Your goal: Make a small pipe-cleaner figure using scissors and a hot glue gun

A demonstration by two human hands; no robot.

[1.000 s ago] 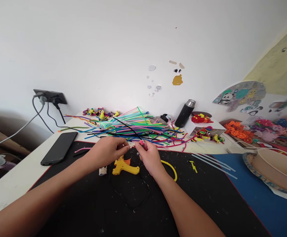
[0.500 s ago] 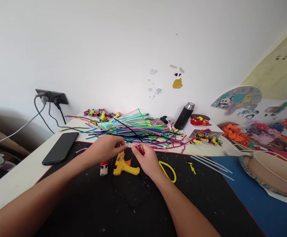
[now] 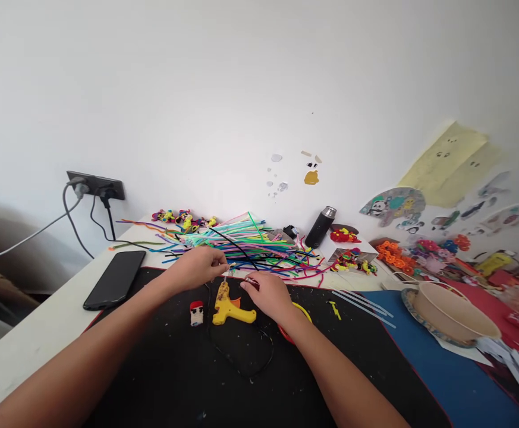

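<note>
My left hand (image 3: 201, 266) is closed in a pinch above the nozzle of a yellow glue gun (image 3: 235, 312); a small pale piece shows at its fingertips, too small to name. To the right of the nozzle, my right hand (image 3: 268, 292) has its fingers curled round a small dark red item (image 3: 252, 282), mostly hidden. The glue gun lies on the black mat (image 3: 161, 368), its cord looping below. Left of it sits a small white figure with a red top (image 3: 196, 313). A yellow loop (image 3: 302, 310) is partly behind my right wrist.
A pile of pipe cleaners (image 3: 241, 241) lies along the wall. A phone (image 3: 115, 279) is at the left, a black flask (image 3: 320, 227) behind on the right. Glue sticks (image 3: 366, 306), a yellow-green piece (image 3: 335, 310) and a round bowl (image 3: 455, 315) are at the right.
The view has shifted, showing more on the right. My hands are slightly farther apart, and the red item in my right hand has turned. A red edge now shows by the yellow loop.
</note>
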